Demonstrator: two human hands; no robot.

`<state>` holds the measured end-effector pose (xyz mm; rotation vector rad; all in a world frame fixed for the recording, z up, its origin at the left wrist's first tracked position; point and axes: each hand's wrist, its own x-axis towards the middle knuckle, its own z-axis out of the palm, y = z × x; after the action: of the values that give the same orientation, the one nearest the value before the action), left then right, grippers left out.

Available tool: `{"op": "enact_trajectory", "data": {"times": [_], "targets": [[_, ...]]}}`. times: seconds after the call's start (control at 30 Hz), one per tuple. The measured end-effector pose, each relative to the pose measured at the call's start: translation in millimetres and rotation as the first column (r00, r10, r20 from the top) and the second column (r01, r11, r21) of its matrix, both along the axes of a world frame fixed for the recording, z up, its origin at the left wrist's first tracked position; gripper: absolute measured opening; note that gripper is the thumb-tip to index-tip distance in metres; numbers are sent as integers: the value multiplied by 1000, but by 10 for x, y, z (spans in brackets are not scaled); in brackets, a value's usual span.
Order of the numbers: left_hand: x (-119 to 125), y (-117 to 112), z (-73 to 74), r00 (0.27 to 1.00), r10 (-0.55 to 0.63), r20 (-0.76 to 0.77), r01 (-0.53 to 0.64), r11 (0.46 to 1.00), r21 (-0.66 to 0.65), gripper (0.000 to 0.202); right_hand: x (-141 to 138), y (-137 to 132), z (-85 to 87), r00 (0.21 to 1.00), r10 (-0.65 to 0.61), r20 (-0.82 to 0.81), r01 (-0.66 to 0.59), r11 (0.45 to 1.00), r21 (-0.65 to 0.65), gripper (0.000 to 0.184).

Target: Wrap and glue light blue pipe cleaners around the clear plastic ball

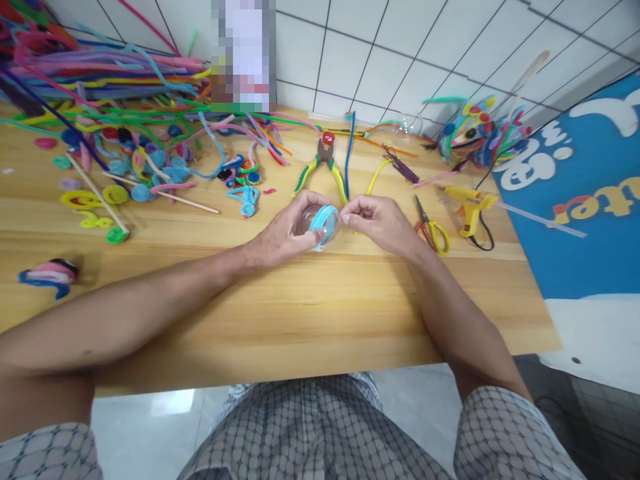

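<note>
My left hand (pixel 293 230) is wrapped round a clear plastic ball (pixel 304 223), thumb in front and fingers behind. A light blue pipe cleaner (pixel 327 223) forms a band around the ball. My right hand (pixel 373 220) is pinched closed at the ball's right side; whatever lies between its fingertips is too small to make out. Just behind the hands lie pliers (pixel 325 157) with green and yellow handles, spread apart. A blue pipe cleaner (pixel 350 153) and a yellow pipe cleaner (pixel 377 175) lie beside them.
Scissors (pixel 431 230) and a yellow glue gun (pixel 470 207) lie to the right. Bundled pipe cleaners (pixel 115 73) and small coiled pieces (pixel 143 192) cover the left back. Finished-looking colourful balls (pixel 467 133) stand at the back right. A tiled wall (pixel 360 53) bounds the table (pixel 300 320).
</note>
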<state>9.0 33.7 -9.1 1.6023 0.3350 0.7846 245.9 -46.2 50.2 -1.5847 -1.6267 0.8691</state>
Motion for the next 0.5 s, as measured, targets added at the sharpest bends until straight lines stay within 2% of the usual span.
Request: {"op": "enact_trajectory", "data": {"times": [0.1,0.27,0.4,0.5], "targets": [[-4,-3,12,1000,-3,-6,3,1000,-12,56,-16,-4,71,993,7,-120,-9,1000,-12,23],[-10,-11,33,1000,-16,-18,15,999,-37,56,-28,-29,200,934,-28,-357,30,1000,-2,36],[-10,-19,54,999,-20,-31,19,998,-53,55,-25,-56,264,915,-100,-391,120,992,26,41],[-7,-19,55,999,-18,-41,16,998,-53,55,-50,-74,256,931,-108,-349,139,988,65,40]]}}
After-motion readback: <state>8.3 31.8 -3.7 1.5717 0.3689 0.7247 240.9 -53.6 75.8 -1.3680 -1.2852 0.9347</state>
